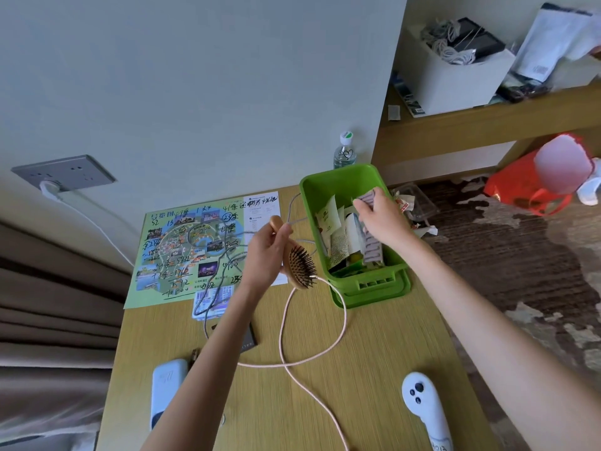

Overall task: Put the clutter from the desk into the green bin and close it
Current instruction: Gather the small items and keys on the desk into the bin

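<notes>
The green bin (338,182) stands open at the back right of the desk, holding several packets and sachets. My left hand (266,252) grips a wooden hairbrush (300,265) by its handle, bristles facing right, just left of the bin. My right hand (382,219) is inside the bin and pinches a pale pink striped packet (369,198) above the other contents. A pink cable (286,336) loops over the desk from beside the brush head toward the front edge. The bin's lid (374,292) hangs at its near side.
A marked-up park map (182,249) lies at the back left with a grey cable (224,275) over it and a leaflet below. A dark card (248,340), a white power bank (167,385), a white controller (422,405), a water bottle (344,153) and wrappers (413,209) are around.
</notes>
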A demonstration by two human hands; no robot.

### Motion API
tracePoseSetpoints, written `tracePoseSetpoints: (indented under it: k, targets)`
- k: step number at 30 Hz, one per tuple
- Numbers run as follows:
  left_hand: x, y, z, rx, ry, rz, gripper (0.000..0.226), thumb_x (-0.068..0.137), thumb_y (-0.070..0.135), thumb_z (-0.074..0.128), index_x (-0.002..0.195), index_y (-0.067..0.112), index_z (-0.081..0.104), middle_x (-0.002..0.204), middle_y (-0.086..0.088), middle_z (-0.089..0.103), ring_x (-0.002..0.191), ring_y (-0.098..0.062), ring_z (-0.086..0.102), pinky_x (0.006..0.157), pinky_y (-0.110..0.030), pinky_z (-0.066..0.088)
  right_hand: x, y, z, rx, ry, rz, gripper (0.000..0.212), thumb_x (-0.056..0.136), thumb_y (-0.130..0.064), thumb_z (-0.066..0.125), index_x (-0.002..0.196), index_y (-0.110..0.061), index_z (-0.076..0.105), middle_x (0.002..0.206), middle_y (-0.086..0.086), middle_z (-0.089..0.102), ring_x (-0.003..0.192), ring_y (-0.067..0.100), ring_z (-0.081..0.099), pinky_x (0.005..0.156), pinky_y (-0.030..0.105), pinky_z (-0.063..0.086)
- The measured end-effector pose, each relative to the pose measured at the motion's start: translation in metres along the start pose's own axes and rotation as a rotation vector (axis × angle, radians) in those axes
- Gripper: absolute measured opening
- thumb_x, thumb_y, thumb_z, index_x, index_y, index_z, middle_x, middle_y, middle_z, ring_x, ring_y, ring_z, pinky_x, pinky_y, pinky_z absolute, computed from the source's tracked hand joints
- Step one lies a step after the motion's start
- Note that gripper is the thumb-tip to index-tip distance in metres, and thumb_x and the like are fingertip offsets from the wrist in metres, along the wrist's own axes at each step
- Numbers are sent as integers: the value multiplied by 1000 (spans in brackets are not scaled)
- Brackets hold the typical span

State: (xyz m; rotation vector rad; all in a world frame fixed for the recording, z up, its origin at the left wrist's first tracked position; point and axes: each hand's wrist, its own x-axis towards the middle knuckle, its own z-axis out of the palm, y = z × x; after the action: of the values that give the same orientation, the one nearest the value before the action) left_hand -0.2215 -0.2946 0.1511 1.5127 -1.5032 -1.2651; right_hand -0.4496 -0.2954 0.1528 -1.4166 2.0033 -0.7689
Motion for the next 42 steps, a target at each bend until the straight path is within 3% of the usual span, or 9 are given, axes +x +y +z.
tracePoseSetpoints:
  k: [4,7,9,15,22,29,35,39,42]
  targets:
    - [14,3,10,102,17,25,39,100,36,43,104,5,66,90,-2,64,87,-19,63,82,-40,53,30,0,16,-51,-123,39,41,101,-35,46,124,-1,43,96,17,65,72,25,59,64,39,49]
    - [28,7,20,159,33,31,37,100,36,42,103,8,66,91,0,63,90,-20,61,78,-35,49,33,3,27,-166,-320,37,56,98,-34,53,139,0,35,123,17,58,101,26,60,87,41,49]
    - [38,11,29,208,37,50,38,100,37,41,101,7,65,93,-3,66,91,-24,62,80,-37,50,29,10,25,-245,-249,-39,52,97,-25,56,141,-4,38,140,13,49,120,26,54,100,41,46]
    - [66,32,79,580,99,88,49,103,42,22,108,7,56,104,-15,66,96,-36,61,73,-39,40,-8,43,-4,-380,133,-243,35,92,-8,60,126,-5,56,130,7,53,118,21,53,101,28,40]
    - [68,29,124,999,-22,154,35,104,34,26,110,6,47,99,-11,67,89,-33,67,58,-33,33,-40,69,0,-382,207,-168,53,86,9,58,137,2,46,141,9,43,133,21,41,99,31,50]
    - [59,14,87,785,188,336,22,95,22,40,110,12,53,84,-9,67,73,-34,62,55,-33,36,-38,68,3,-456,231,-226,49,81,9,62,129,0,53,131,10,52,124,24,49,103,36,47]
    - [64,-41,1,764,302,128,24,93,16,49,116,11,54,109,-11,66,94,-28,63,71,-41,54,-44,30,27,-342,243,-411,33,82,5,62,112,-8,60,117,3,57,106,18,57,92,33,50]
    - [64,-84,-54,994,149,-209,55,91,29,58,136,5,38,134,-22,46,123,-37,44,98,-49,41,-54,-6,59,-209,204,-579,30,79,10,63,104,-6,62,107,3,59,93,16,58,83,30,51]
    - [61,-109,-78,1067,9,-384,53,90,30,61,132,6,39,127,-20,53,114,-36,52,93,-46,44,-69,-21,91,-197,122,-699,29,77,12,63,100,-5,62,103,4,60,89,17,59,85,35,45]
